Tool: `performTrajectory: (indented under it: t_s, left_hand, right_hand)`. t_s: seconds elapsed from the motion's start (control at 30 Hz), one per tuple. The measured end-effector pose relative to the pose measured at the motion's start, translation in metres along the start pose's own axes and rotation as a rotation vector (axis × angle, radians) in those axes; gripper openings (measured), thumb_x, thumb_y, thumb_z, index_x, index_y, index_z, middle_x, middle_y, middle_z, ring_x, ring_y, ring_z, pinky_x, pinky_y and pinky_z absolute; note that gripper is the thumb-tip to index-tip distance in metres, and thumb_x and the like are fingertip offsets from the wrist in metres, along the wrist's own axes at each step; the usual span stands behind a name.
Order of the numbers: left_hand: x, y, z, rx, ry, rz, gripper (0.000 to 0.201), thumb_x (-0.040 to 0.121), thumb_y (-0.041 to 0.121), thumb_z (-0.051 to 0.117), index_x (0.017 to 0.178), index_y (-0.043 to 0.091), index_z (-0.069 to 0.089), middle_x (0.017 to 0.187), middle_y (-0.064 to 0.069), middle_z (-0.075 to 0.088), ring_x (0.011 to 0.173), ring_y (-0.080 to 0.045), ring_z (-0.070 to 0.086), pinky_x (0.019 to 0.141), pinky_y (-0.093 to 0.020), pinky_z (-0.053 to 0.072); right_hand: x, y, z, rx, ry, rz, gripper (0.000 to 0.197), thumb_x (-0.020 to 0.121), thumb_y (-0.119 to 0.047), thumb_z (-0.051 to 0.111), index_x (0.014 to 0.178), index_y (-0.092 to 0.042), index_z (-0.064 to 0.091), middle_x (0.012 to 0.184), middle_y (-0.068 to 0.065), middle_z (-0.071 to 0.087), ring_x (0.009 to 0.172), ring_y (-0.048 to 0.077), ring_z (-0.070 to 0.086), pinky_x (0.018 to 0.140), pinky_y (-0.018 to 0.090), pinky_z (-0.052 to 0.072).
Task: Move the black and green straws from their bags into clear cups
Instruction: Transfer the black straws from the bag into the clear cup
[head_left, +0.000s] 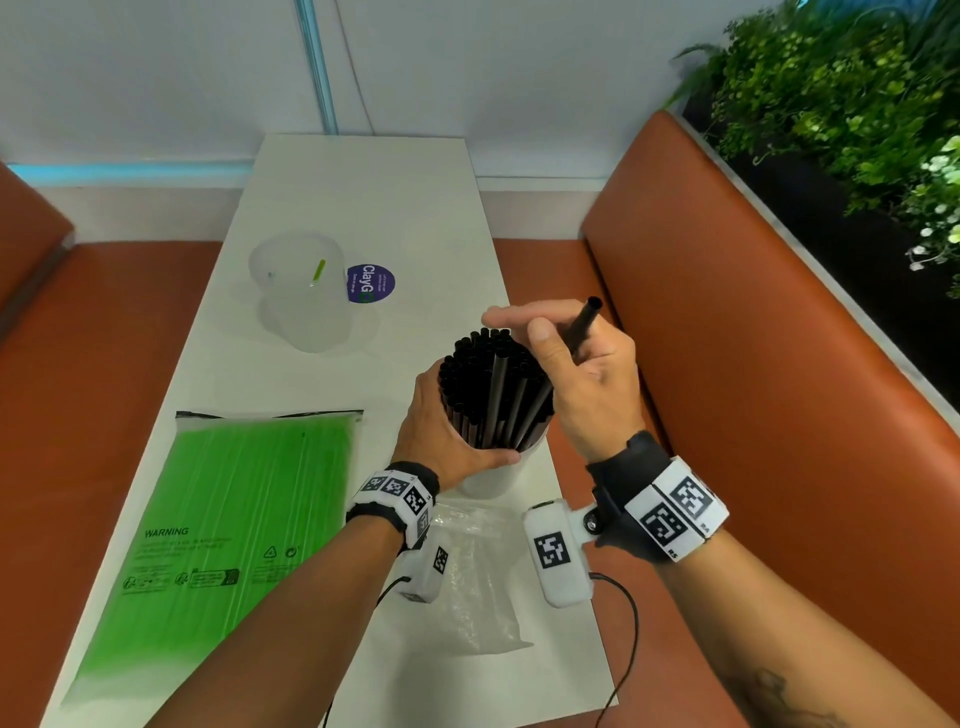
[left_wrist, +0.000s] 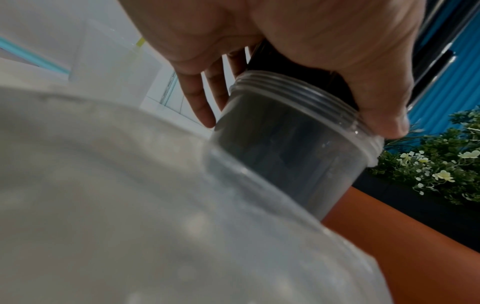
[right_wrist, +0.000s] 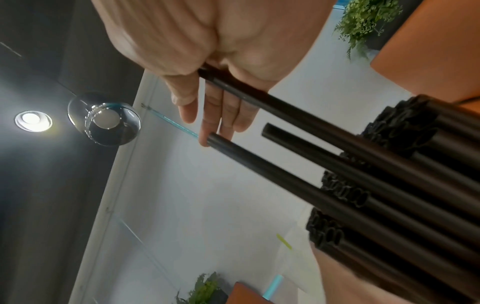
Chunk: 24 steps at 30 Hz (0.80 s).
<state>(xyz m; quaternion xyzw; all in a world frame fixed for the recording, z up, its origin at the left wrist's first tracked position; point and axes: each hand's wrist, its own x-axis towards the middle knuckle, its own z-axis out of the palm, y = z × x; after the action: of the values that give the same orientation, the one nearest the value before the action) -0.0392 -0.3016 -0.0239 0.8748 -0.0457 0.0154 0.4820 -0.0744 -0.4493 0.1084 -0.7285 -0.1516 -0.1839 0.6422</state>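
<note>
- while the left hand (head_left: 447, 434) clasps the cup (left_wrist: 293, 156) of black straws (head_left: 493, 389), the right hand (head_left: 582, 364) pinches one straw (head_left: 584, 322).
- its long axis slants down toward the bundle, just left of that hand.

Near right of the white table (head_left: 374, 197) is crowded: clear cup (left_wrist: 293, 148) packed with black straws (head_left: 493, 384) stands near the right edge, left hand (head_left: 441, 441) wrapped round it from the left, right hand (head_left: 582, 374) over the straw tops from the right. No gap between the two hands. Just in front of the cup lies a crumpled clear bag (head_left: 472, 577). Green straw bag (head_left: 228, 525) lies flat over the near-left table. Second clear cup (head_left: 301, 291) stands far left, sticker (head_left: 371, 283) flat beside it. Bare tabletop shows between the two cups and along the far end. Orange bench back (head_left: 753, 338) closes the right side, wall the far end.
</note>
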Motion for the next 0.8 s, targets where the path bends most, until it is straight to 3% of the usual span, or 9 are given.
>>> performTrajectory:
  t_s: [0.2,0.33,0.4,0.5,0.57,0.63,0.8]
  left_hand:
    - [0.002,-0.001,-0.001,-0.006,-0.020,-0.001,0.129,0.025,0.068,0.086,0.135,0.039,0.024,0.132,0.015,0.040,0.117,-0.007,0.051,0.092,-0.038,0.054]
    - [0.001,-0.001,0.001,-0.016,-0.016,0.000,0.129,0.025,0.066,0.087,0.135,0.039,0.026,0.132,0.016,0.041,0.116,-0.006,0.052,0.090,-0.037,0.055]
    - [0.001,-0.003,0.001,-0.031,-0.008,-0.008,0.130,0.025,0.066,0.087,0.136,0.040,0.025,0.133,0.016,0.041,0.118,-0.006,0.051,0.092,-0.035,0.053]
    - [0.006,-0.002,0.001,-0.059,-0.039,0.010,0.126,0.025,0.067,0.088,0.133,0.035,0.032,0.131,0.012,0.048,0.115,-0.008,0.055,0.088,-0.034,0.054]
    - [0.008,-0.002,0.002,-0.064,-0.055,0.022,0.120,0.026,0.068,0.088,0.129,0.036,0.036,0.126,0.012,0.052,0.108,-0.007,0.059,0.081,-0.034,0.057]
    - [0.006,-0.003,0.001,-0.043,-0.025,0.025,0.117,0.028,0.069,0.085,0.128,0.045,0.030,0.126,0.020,0.046,0.105,0.001,0.057,0.077,-0.025,0.054]
    - [0.002,-0.004,0.000,-0.019,-0.013,0.026,0.123,0.030,0.070,0.083,0.135,0.044,0.024,0.127,0.026,0.037,0.107,-0.001,0.053,0.079,-0.022,0.050]
  right_hand:
    - [-0.012,0.016,0.002,-0.016,-0.072,0.125,0.022,0.099,0.000,0.047,0.107,0.003,0.068,0.106,0.013,0.073,0.105,0.022,0.067,0.095,0.041,0.053]
    - [-0.014,0.018,-0.002,-0.060,-0.144,0.284,0.039,0.099,-0.015,0.053,0.137,-0.010,0.049,0.125,0.008,0.065,0.121,0.018,0.059,0.107,0.043,0.045]
    - [-0.009,0.014,-0.006,-0.141,-0.114,0.146,0.059,0.095,-0.033,0.053,0.148,-0.022,0.030,0.135,0.000,0.059,0.125,0.010,0.056,0.106,0.035,0.044]
    - [-0.003,0.012,-0.005,-0.463,-0.224,-0.072,0.061,0.099,-0.052,0.034,0.153,-0.029,0.018,0.151,-0.006,0.041,0.137,0.006,0.042,0.111,0.026,0.036]
    - [-0.005,0.019,0.000,-0.732,-0.401,-0.138,0.061,0.102,-0.048,0.028,0.154,-0.020,0.016,0.158,0.001,0.030,0.144,0.015,0.031,0.116,0.033,0.030]
    - [-0.011,0.033,0.001,-0.963,-0.572,-0.128,0.060,0.104,-0.043,0.030,0.155,-0.017,0.012,0.162,0.004,0.020,0.149,0.022,0.018,0.120,0.046,0.022]
    - [-0.015,0.058,-0.007,-1.209,-0.796,-0.118,0.066,0.101,-0.055,0.017,0.156,-0.022,-0.002,0.164,-0.004,-0.002,0.152,0.019,-0.006,0.122,0.052,0.007]
